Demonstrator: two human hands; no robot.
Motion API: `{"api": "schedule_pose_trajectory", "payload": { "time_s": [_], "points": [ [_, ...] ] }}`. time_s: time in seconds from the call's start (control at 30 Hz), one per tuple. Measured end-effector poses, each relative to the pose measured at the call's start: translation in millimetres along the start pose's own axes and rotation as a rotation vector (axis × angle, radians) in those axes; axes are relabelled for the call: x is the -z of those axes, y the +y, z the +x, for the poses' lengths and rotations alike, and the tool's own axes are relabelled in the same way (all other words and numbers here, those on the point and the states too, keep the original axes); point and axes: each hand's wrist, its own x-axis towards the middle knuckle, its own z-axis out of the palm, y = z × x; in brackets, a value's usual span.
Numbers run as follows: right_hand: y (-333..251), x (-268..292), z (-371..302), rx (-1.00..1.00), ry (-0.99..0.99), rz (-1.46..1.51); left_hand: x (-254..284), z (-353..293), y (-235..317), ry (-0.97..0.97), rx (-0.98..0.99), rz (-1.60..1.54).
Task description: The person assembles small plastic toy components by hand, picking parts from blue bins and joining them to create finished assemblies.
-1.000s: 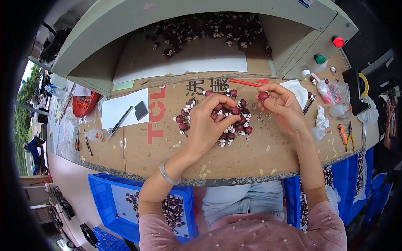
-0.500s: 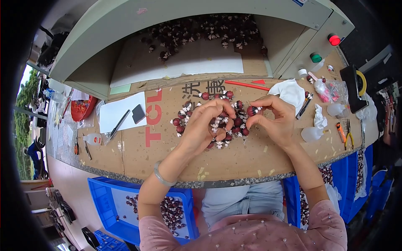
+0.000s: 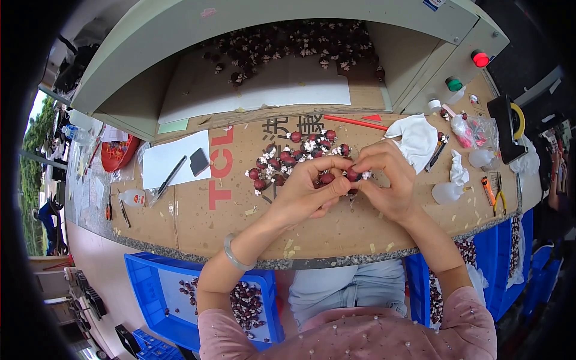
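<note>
Over the work table my two hands meet at a small dark red ball-shaped figure with white parts (image 3: 354, 174). My right hand (image 3: 390, 186) pinches it between thumb and fingertips from the right. From the left, my left hand (image 3: 313, 193) closes its thumb and forefinger on the same figure. Another dark red figure (image 3: 327, 178) shows in the gap of my left hand; whether it is held or lies behind, I cannot tell. Just beyond my fingers, several similar figures (image 3: 288, 157) lie in a loose cluster on the cardboard (image 3: 240, 225).
Beyond the cardboard, a grey hooded machine (image 3: 129, 81) holds a heap of such figures (image 3: 294, 45). Left lie white paper (image 3: 171, 159) and a pen (image 3: 173, 176). Right are a white cloth (image 3: 414, 137), a squeeze bottle (image 3: 447, 192) and pliers (image 3: 500, 195). Blue crates (image 3: 141, 294) stand below the table edge.
My hands have come together, the right one moving left and slightly down. My left fingers have shifted from a separate white-and-red figure to the one in my right hand.
</note>
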Motion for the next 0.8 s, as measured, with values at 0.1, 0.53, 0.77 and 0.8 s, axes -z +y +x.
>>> {"api": "schedule_pose_trajectory", "payload": {
  "time_s": [0.1,0.53,0.77,0.8],
  "points": [
    [-4,2,6,0.031,-0.084,0.011,-5,2,4,0.132,-0.045,0.198],
    [7,21,5,-0.491,-0.618,-0.062,3,10,-2,0.463,-0.584,0.958],
    [12,37,15,-0.528,-0.624,0.029,14,13,-6,0.443,-0.630,0.941],
    [13,39,16,-0.501,-0.601,0.023,14,13,-4,0.409,-0.642,0.929]
  ]
}}
